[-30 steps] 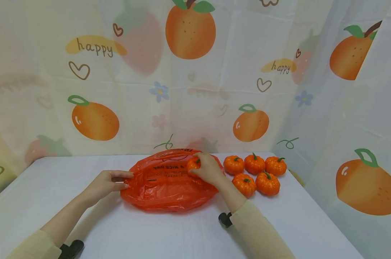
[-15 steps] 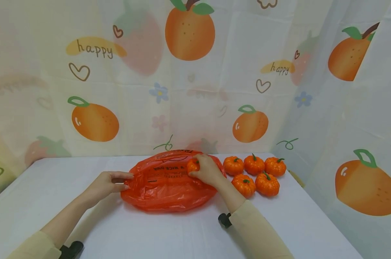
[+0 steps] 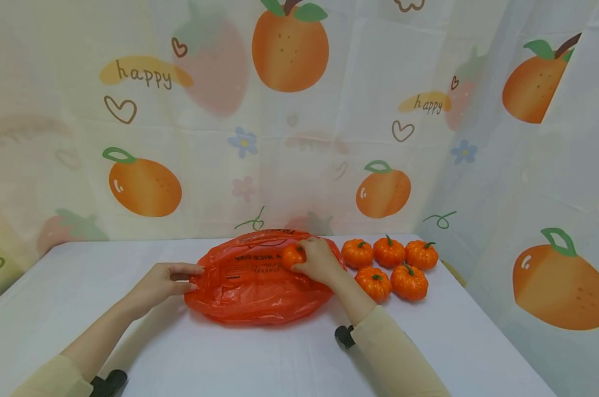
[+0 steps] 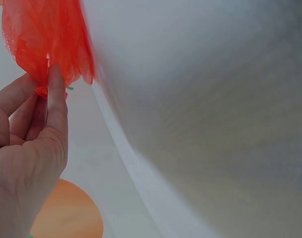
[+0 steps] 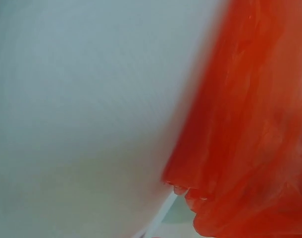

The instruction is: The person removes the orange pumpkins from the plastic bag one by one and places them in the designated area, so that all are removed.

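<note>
A red plastic bag with dark printing lies spread with its mouth open in the middle of the table. My left hand pinches the bag's left edge between thumb and fingers; the left wrist view shows this pinch on the gathered red plastic closely. Over the right part of the bag's opening, my right hand grips a small orange pumpkin, its far side covered by the fingers. In the right wrist view the hand is not seen, only the bag's red side.
Several small orange pumpkins with green stems, such as the front one, sit in two rows right of the bag. A white cloth covers the table. Behind it hangs a fruit-print curtain.
Over the last half second the pumpkin in my right hand has shifted slightly left over the bag. My left hand keeps its hold, and the other pumpkins stay put.
</note>
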